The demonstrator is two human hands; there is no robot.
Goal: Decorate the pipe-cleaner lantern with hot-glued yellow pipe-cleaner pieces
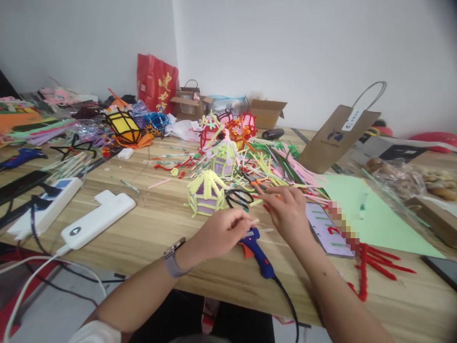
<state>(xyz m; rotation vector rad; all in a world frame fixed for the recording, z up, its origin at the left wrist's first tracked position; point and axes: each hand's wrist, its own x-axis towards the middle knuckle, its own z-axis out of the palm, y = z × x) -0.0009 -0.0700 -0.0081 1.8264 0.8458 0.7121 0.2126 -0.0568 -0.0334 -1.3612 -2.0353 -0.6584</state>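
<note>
My left hand (pixel 228 232) is closed in a pinch on a short pale yellow stick (pixel 254 222), just above a blue glue gun (pixel 260 255) lying on the table. To the right, my right hand (pixel 288 212) curls its fingers over orange-handled pliers (pixel 257 186); their handle ends are hidden under it. Black-handled scissors (pixel 240 196) lie between the hands and a small lantern (pixel 206 193) of yellow fuzzy stems with purple panels. Behind it stands a similar yellow and purple lantern (pixel 224 159).
Coloured fuzzy stems (pixel 278 164) are heaped beyond the hands. At right are a phone (pixel 330 231), red fuzzy stems (pixel 383 262), a green sheet (pixel 378 224) and a paper bag (pixel 333 138). A white charger (pixel 100 221) and power strip (pixel 50 209) lie left, with cables.
</note>
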